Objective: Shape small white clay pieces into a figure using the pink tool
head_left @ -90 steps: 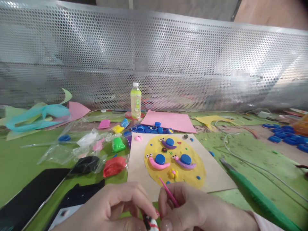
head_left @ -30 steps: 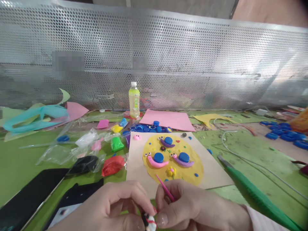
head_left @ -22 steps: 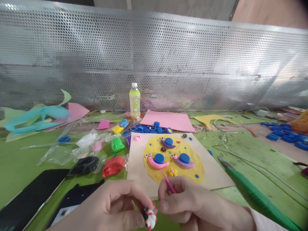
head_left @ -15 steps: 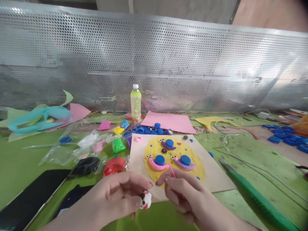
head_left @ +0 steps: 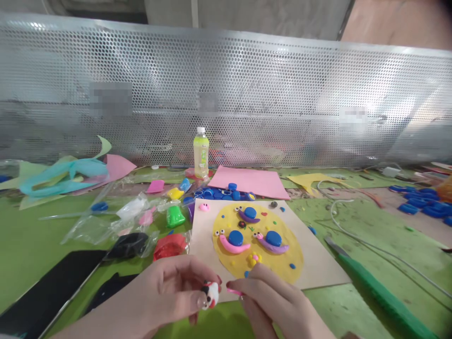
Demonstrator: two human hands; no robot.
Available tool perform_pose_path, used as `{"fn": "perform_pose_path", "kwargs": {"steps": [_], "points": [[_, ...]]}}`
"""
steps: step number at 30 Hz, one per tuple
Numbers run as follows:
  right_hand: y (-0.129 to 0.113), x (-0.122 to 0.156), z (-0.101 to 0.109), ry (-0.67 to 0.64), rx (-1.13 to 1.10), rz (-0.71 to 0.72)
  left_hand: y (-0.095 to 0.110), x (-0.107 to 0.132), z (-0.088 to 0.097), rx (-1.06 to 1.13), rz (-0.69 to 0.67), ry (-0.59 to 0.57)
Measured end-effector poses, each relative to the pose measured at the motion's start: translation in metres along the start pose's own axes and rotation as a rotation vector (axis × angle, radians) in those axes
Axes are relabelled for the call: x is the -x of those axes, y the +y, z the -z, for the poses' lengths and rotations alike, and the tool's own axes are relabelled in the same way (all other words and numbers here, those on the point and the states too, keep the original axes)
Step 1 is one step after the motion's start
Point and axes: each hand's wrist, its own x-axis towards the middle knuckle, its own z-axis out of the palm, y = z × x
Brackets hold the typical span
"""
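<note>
My left hand (head_left: 165,294) pinches a small white, black and red clay figure (head_left: 212,293), panda-like, between thumb and fingers. In my right hand (head_left: 273,301) is a thin pink plastic stick (head_left: 233,291), its tip pointing left and a little apart from the figure. Behind both hands lies a cream paper sheet (head_left: 321,270) with a yellow circle (head_left: 222,221) on it. The circle bears a pink clay snail (head_left: 231,246) and two purple snails, each with a blue bottle cap as its shell. A yellow clay flower (head_left: 254,258) with a pink centre sits just beyond my right fingers.
Bagged clay, including red (head_left: 169,247) and green (head_left: 175,216), lies left of the sheet, near a black phone (head_left: 52,287). A drink bottle (head_left: 201,153) stands at the back before a perforated metal panel. A green-handled knife (head_left: 377,292) and a white cable (head_left: 370,242) lie right.
My right hand has lowered and turned, so the pink stick now points left towards the clay figure instead of upward. The yellow flower has come into sight. My left hand keeps its hold.
</note>
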Motion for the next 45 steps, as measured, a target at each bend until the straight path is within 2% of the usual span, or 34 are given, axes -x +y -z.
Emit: {"fn": "perform_pose_path", "kwargs": {"steps": [10, 14, 24, 33, 40, 45], "points": [[-0.0005, 0.0001, 0.0028, -0.157, 0.065, -0.028, 0.0008, -0.0001, 0.003, -0.024, 0.011, -0.057], [0.0001, 0.0002, 0.0022, -0.169, 0.082, -0.03, 0.001, 0.0004, 0.0033, -0.034, 0.021, -0.057], [0.0049, 0.0067, -0.0047, -0.048, 0.047, 0.005, 0.0043, 0.0014, 0.0, -0.044, 0.04, -0.014], [0.0059, 0.0041, -0.0034, -0.068, 0.052, 0.047, 0.0042, 0.0024, -0.0008, -0.023, 0.049, -0.02], [0.0002, 0.0018, -0.0013, 0.024, 0.052, 0.033, 0.0068, 0.0025, -0.0046, -0.016, 0.064, 0.005], [-0.003, 0.0027, -0.0013, 0.123, -0.006, -0.061, 0.0091, 0.004, -0.0062, 0.003, 0.102, 0.021]]}}
